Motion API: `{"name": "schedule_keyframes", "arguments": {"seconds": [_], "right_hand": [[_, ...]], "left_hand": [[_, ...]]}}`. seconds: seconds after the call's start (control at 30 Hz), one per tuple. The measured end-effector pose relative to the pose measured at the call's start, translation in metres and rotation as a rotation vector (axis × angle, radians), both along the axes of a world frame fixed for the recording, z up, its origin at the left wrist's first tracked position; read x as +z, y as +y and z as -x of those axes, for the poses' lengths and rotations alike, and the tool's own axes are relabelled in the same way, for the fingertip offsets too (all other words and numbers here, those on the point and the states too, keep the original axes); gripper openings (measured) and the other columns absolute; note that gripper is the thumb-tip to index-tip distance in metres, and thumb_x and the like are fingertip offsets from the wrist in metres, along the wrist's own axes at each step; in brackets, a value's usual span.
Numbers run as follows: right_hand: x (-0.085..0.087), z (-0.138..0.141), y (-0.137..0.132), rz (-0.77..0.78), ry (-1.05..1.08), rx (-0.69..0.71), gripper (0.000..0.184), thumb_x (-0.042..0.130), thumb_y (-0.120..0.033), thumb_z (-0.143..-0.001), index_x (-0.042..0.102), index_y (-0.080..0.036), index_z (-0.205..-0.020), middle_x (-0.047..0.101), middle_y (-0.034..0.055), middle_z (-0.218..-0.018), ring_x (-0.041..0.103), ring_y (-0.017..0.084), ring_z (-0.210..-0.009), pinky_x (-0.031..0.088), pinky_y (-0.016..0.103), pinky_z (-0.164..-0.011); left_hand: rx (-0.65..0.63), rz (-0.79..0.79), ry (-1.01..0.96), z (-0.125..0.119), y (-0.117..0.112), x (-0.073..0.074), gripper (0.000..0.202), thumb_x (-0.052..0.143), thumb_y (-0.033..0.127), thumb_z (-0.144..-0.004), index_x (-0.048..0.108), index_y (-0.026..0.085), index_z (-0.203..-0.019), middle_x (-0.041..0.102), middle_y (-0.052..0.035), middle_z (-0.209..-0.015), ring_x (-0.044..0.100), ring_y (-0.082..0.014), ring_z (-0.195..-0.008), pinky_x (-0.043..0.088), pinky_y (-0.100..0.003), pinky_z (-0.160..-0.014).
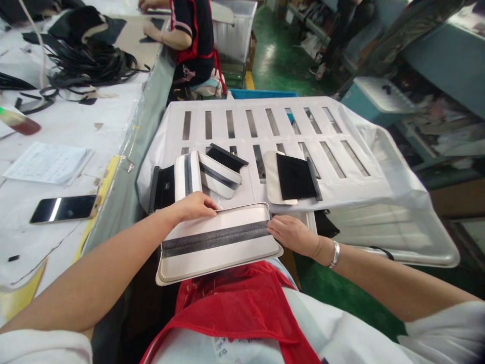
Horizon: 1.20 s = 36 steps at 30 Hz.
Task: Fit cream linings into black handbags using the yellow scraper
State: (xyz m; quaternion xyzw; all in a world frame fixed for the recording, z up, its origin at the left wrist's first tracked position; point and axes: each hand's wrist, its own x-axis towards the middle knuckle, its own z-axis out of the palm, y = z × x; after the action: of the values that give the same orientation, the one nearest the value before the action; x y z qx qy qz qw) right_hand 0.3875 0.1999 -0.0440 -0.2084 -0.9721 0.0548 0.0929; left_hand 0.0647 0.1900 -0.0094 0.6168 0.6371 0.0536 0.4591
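I hold a cream rectangular panel (pixel 215 247) with a grey strip along its middle, level over my red apron (pixel 242 298). My left hand (pixel 195 206) grips its far left edge, fingers curled over the rim. My right hand (pixel 290 233), with a silver bracelet at the wrist, pinches the panel's right end beside the grey strip. Just beyond lie similar cream and black pieces (pixel 197 174) on a white slotted tray (pixel 341 151).
A cream piece with a black patch (pixel 290 177) lies on the tray's middle. To the left a worktable holds a phone (pixel 62 208), papers (pixel 47 163) and black straps (pixel 87 63). Another person in a red apron (pixel 191 35) works at the far end. Green floor lies to the right.
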Motion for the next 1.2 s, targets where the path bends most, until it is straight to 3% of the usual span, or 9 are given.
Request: {"name": "schedule_keyframes", "arguments": {"seconds": [0.13,0.33,0.63,0.9,1.0,1.1,1.2], "right_hand": [[-0.001,-0.001,0.001,0.032,0.002,-0.015,0.025,0.04,-0.023,-0.097,0.054,-0.016,-0.077,0.056,0.0034,-0.071,0.05,0.015,-0.067,0.036,0.027,-0.067],[-0.001,-0.001,0.002,0.035,0.016,-0.006,0.024,0.042,-0.023,-0.096,0.054,-0.016,-0.076,0.056,0.0035,-0.071,0.05,0.015,-0.067,0.036,0.027,-0.067],[-0.005,-0.003,0.002,0.024,0.039,0.004,0.025,0.041,-0.022,-0.096,0.054,-0.016,-0.076,0.055,0.0038,-0.07,0.049,0.015,-0.066,0.036,0.028,-0.067],[-0.005,-0.004,0.002,-0.002,0.039,0.006,0.026,0.04,-0.022,-0.096,0.054,-0.016,-0.075,0.055,0.0034,-0.069,0.049,0.015,-0.066,0.035,0.028,-0.067],[-0.005,-0.003,0.004,-0.011,0.025,0.011,0.026,0.04,-0.022,-0.096,0.054,-0.017,-0.075,0.056,0.0039,-0.07,0.049,0.015,-0.067,0.035,0.028,-0.067],[-0.005,-0.003,0.004,-0.019,0.032,0.032,0.026,0.04,-0.021,-0.096,0.053,-0.017,-0.074,0.056,0.0038,-0.069,0.049,0.015,-0.067,0.034,0.029,-0.067],[-0.007,-0.003,0.005,-0.038,0.033,0.033,0.026,0.04,-0.022,-0.096,0.053,-0.017,-0.074,0.055,0.0037,-0.069,0.049,0.015,-0.065,0.034,0.029,-0.066]], "left_hand": [[0.014,-0.075,0.126,-0.008,-0.007,0.002,0.031,0.058,0.029,-0.068,0.076,0.016,-0.089,0.075,-0.0019,-0.082,0.067,-0.02,-0.079,0.05,-0.026,-0.073],[-0.152,-0.376,0.455,-0.024,-0.025,0.007,0.03,0.047,0.026,-0.08,0.076,0.019,-0.083,0.071,-0.0052,-0.087,0.064,-0.0202,-0.084,0.046,-0.028,-0.071],[-0.239,-0.583,0.658,-0.039,-0.043,0.0,0.033,0.04,0.023,-0.09,0.07,0.015,-0.079,0.064,-0.0097,-0.081,0.059,-0.0222,-0.084,0.044,-0.033,-0.074],[-0.263,-0.512,0.642,-0.052,-0.054,0.004,0.029,0.042,0.016,-0.088,0.07,0.015,-0.082,0.063,-0.01,-0.085,0.058,-0.0232,-0.087,0.046,-0.035,-0.076],[-0.176,-0.526,0.594,-0.051,-0.057,0.001,0.028,0.042,0.014,-0.088,0.07,0.015,-0.085,0.063,-0.0106,-0.089,0.059,-0.0237,-0.089,0.048,-0.036,-0.08],[-0.02,-0.541,0.397,-0.039,-0.056,-0.003,0.023,0.051,0.021,-0.085,0.068,0.018,-0.1,0.064,-0.0078,-0.102,0.061,-0.0202,-0.094,0.049,-0.033,-0.086],[-0.02,-0.522,0.301,-0.027,-0.05,-0.001,0.024,0.053,0.023,-0.084,0.068,0.019,-0.103,0.066,-0.0062,-0.107,0.061,-0.0193,-0.099,0.048,-0.032,-0.09]]}}
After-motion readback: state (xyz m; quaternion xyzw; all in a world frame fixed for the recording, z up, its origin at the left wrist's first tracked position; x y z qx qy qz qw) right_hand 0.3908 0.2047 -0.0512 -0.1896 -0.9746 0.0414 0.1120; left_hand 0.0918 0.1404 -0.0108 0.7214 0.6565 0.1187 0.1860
